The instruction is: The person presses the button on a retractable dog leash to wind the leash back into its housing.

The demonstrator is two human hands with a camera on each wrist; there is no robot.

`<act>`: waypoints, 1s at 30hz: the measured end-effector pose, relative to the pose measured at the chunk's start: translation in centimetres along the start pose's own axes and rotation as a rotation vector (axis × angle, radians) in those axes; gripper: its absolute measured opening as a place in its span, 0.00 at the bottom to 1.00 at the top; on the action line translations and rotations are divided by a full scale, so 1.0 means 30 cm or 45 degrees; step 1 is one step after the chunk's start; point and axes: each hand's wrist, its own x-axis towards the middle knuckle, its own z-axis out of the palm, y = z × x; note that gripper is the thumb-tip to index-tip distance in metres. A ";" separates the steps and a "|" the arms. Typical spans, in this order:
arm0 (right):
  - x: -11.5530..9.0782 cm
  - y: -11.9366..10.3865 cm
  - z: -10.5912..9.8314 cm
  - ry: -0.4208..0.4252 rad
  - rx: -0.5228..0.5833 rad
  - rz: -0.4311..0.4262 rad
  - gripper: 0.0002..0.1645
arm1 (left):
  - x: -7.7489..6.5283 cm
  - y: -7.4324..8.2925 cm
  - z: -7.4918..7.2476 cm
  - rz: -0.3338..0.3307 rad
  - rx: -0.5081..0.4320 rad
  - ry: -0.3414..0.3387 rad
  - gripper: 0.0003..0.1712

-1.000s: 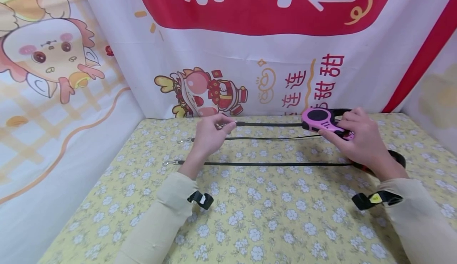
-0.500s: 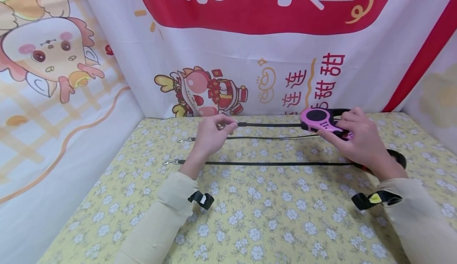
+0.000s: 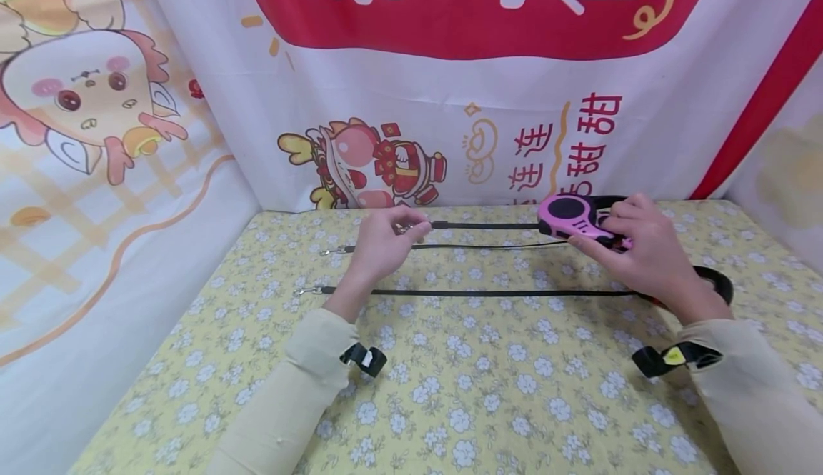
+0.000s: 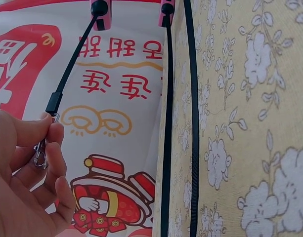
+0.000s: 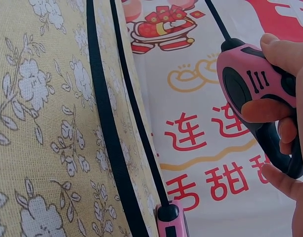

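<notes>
My right hand (image 3: 649, 250) grips a pink and black retractable dog leash (image 3: 567, 209) by its handle, up near the far edge of the table. From its nozzle a black strap (image 3: 491, 226) runs left, straight and taut. My left hand (image 3: 386, 243) pinches the strap's end at the metal snap hook (image 4: 40, 155), thumb against forefinger, as the left wrist view shows. Both hands are raised over the table. Beneath them lies a second pink leash (image 5: 172, 222), its body mostly hidden by my right hand in the head view.
Nearer me lies another leash with a black loop handle (image 3: 716, 283), partly behind my right wrist. Its black strap (image 3: 501, 293) stretches left to a snap hook (image 3: 307, 291). A second snap hook (image 3: 331, 251) lies farther back. A printed cloth (image 3: 411, 89) hangs behind the flowered tablecloth (image 3: 463, 403).
The hands have drawn slightly closer together: the left a little right, the right with the pink leash a little left. The strap between them looks a bit shorter.
</notes>
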 end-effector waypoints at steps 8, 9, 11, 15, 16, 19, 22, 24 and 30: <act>0.002 0.007 0.006 0.017 0.018 -0.045 0.32 | 0.005 -0.003 0.000 0.002 0.001 -0.018 0.07; 0.001 0.008 0.006 0.018 0.018 -0.047 0.33 | 0.005 -0.002 0.000 0.003 -0.001 -0.020 0.07; 0.001 0.008 0.005 0.016 0.020 -0.049 0.32 | 0.006 -0.001 0.001 0.008 -0.002 -0.021 0.07; 0.001 0.006 0.006 0.020 0.023 -0.044 0.32 | 0.006 0.000 0.003 0.016 -0.007 -0.020 0.06; 0.001 0.006 0.007 0.020 0.022 -0.045 0.33 | 0.006 0.000 0.005 0.019 -0.007 -0.023 0.06; 0.000 0.004 0.010 0.020 0.023 -0.045 0.33 | 0.006 -0.001 0.009 0.033 -0.008 -0.031 0.06; -0.001 0.002 0.013 0.015 0.023 -0.042 0.32 | 0.005 -0.002 0.011 0.049 -0.003 -0.037 0.06; -0.001 -0.001 0.014 0.008 0.020 -0.029 0.29 | 0.003 -0.001 0.012 0.049 0.003 -0.037 0.06; -0.003 -0.009 0.016 -0.014 0.007 -0.001 0.28 | 0.003 -0.002 0.016 0.050 0.012 -0.045 0.06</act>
